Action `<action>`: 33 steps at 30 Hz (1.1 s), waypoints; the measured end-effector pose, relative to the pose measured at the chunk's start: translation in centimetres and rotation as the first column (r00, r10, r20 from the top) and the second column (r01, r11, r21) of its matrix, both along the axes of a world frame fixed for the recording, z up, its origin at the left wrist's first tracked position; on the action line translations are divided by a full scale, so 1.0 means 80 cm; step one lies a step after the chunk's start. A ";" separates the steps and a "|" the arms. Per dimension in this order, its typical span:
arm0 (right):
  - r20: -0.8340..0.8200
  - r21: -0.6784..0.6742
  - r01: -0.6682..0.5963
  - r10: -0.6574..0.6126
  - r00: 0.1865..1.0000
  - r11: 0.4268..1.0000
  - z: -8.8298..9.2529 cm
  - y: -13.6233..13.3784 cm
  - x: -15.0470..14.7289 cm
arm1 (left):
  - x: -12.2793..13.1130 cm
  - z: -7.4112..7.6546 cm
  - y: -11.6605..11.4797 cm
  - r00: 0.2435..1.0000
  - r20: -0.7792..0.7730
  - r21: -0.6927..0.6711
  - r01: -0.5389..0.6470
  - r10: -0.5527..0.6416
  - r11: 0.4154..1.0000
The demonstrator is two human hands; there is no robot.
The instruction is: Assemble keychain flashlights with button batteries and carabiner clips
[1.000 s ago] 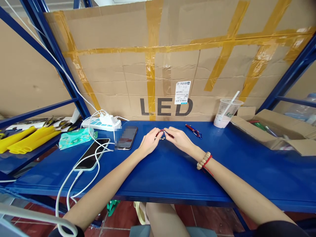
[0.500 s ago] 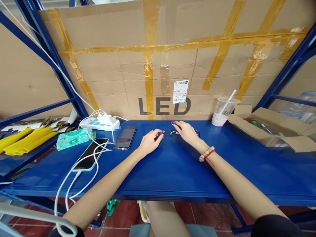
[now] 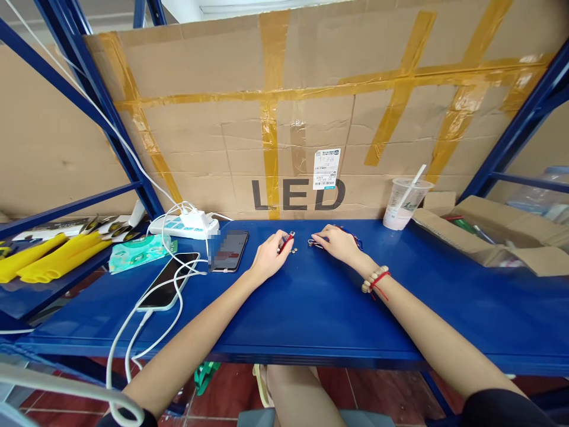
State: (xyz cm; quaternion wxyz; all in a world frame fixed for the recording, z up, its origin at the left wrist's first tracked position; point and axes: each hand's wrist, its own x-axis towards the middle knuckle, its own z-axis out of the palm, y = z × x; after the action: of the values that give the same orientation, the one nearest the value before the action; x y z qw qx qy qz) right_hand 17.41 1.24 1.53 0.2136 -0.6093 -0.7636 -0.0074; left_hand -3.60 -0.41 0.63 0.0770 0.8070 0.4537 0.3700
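Note:
My left hand (image 3: 269,256) rests on the blue tabletop (image 3: 302,308), its fingers closed around a small red tube (image 3: 287,242) with a silvery end. A few tiny round metal pieces (image 3: 294,250) lie just right of those fingertips; they look like button cells. Across a short gap, my right hand (image 3: 340,242) is lowered to the table with thumb and fingers pinched. At its fingertips is a small metal clasp (image 3: 312,242) with a bit of red beside it. Something blue (image 3: 359,242) shows behind the right hand, mostly hidden by it.
Left of my hands lie a dark phone (image 3: 230,252), a second phone (image 3: 171,281) with white cables, a power strip (image 3: 178,227) and a green tissue pack (image 3: 140,252). A plastic cup (image 3: 402,204) and an open cardboard box (image 3: 480,237) stand right. Taped cardboard (image 3: 200,142) walls the back.
My right hand has come down and slightly right, to the clasp; the red loop it held up is lower. The left hand's tube points more upward, and the tiny round pieces show beside it.

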 end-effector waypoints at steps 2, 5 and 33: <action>-0.197 0.029 -0.038 0.043 0.980 0.999 0.002 -0.004 -0.012 | 0.000 0.000 -0.001 1.000 -0.026 0.032 0.009 -0.008 0.999; -0.541 -0.043 -0.161 0.112 0.834 0.986 0.004 -0.012 -0.034 | 0.000 -0.001 -0.001 0.997 -0.077 0.072 0.029 -0.023 0.997; 0.044 0.030 -0.187 0.186 0.982 0.982 0.004 -0.020 -0.033 | -0.011 0.001 0.012 0.893 -0.441 0.026 0.117 -0.093 0.993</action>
State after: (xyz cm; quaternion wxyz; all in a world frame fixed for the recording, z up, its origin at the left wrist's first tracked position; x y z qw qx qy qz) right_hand 14.74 -0.38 1.86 0.2082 -0.5309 -0.8214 -0.0129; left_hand -4.51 0.52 0.71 -0.0283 0.8946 0.4055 0.1855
